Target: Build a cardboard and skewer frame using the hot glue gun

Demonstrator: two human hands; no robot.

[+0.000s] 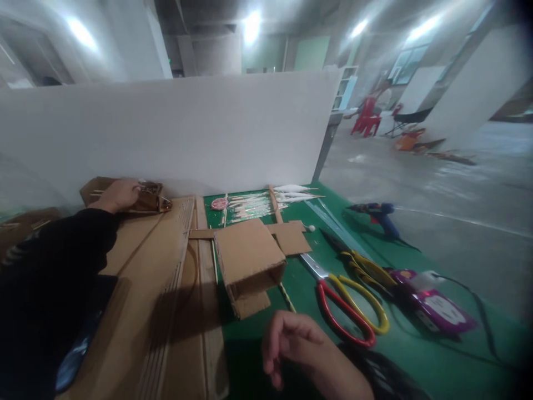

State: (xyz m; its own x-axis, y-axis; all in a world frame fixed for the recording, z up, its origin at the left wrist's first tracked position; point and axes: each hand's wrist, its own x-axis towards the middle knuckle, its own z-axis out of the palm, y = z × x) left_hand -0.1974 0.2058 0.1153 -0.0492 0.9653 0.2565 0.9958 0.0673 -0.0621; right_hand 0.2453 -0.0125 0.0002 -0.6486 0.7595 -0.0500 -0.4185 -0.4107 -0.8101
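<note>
Where the left grip [119, 194] reaches, a cardboard box [150, 199] lies beneath.

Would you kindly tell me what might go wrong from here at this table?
The blue glue gun lies by the table's right edge, so a nudge might send it over. The scissors lie close to the right hand, and their blades seem to run under a cardboard flap; shifting that piece could drag them along. The black cord trails across the right side and might catch a sleeve.
</note>
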